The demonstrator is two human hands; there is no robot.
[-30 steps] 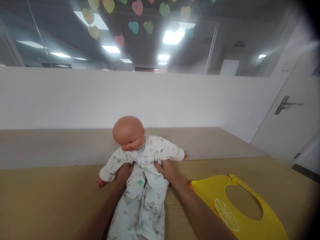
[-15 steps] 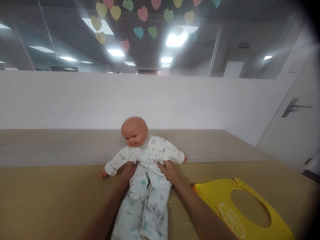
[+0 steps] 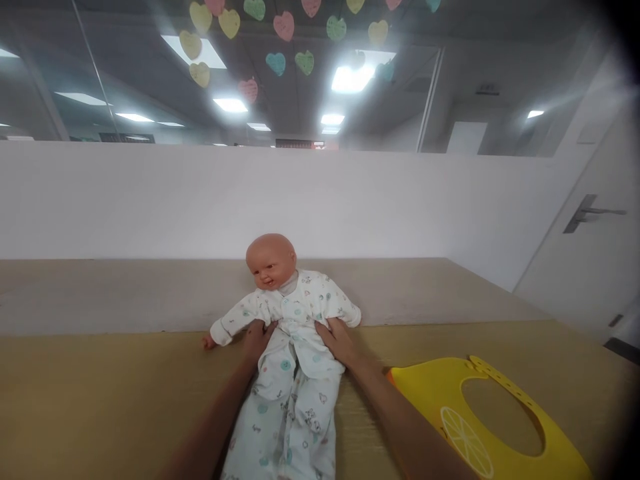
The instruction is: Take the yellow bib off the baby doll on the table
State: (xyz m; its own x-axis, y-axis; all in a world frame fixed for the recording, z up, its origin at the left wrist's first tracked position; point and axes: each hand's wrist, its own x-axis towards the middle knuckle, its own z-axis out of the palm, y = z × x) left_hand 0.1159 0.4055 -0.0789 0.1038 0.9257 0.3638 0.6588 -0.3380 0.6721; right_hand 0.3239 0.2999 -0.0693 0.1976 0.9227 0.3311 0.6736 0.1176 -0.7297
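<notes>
A baby doll point(image 3: 300, 347) in a white printed outfit lies face up, its head toward the wall and tilted to the left. My left hand point(image 3: 259, 339) grips the doll's left-of-view side just under the arm, thumb on the front of the shirt. On the opposite side my right hand point(image 3: 340, 343) holds the torso the same way, fingers tucked behind it. Most fingers of both hands are hidden by the clothing. Beside my right forearm lies a yellow bib point(image 3: 430, 383) with a citrus-slice print and a holed neck strap.
The doll rests on a wooden tabletop point(image 3: 115, 400) with a paler strip point(image 3: 125, 293) along its back. Behind stands a white wall point(image 3: 150, 200) under glass panes with paper hearts point(image 3: 284, 27). A door with a metal handle point(image 3: 583, 213) is at the right.
The doll's head has shifted slightly to the right. Its sleeved arm on the right has drawn in, and that little hand no longer shows. Both my hands keep their hold.
</notes>
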